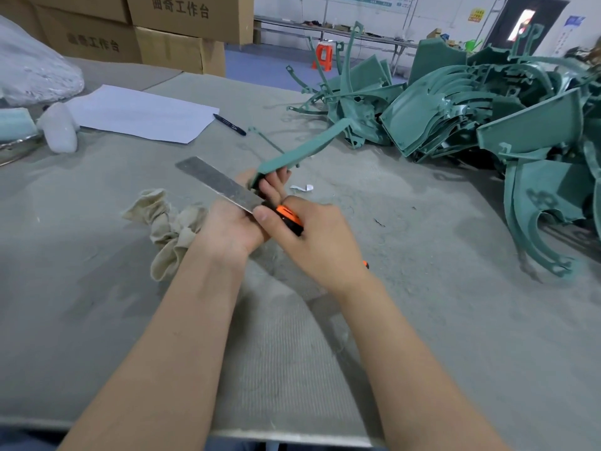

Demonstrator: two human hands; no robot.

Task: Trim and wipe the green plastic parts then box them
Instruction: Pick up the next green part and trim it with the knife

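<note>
- Both forearms (pixel 182 336) reach in over the near edge of the grey table (pixel 97 320), and the hands meet above its middle
- Left hand (pixel 234 226) grips one end of a long green part (pixel 302 148) with its fingers curled round it; the part slants up and away to the right, clear of the table
- Right hand (pixel 318 242) is wrapped round the orange handle of a knife (pixel 221 185), thumb pressed at the base of the broad metal blade; the blade points up to the left and passes just beside the held end of the part, though whether it touches cannot be told
- Crumpled beige cloth (pixel 169 229) lies on the table just left of the left wrist
- Big heap of green parts (pixel 471 118) sits on the far right of the table, well apart from the hands
- White paper (pixel 140 113) lies far left, with a dark pen (pixel 229 124) just beside its right corner
- Cardboard boxes (pixel 182 30) stand stacked behind the table
</note>
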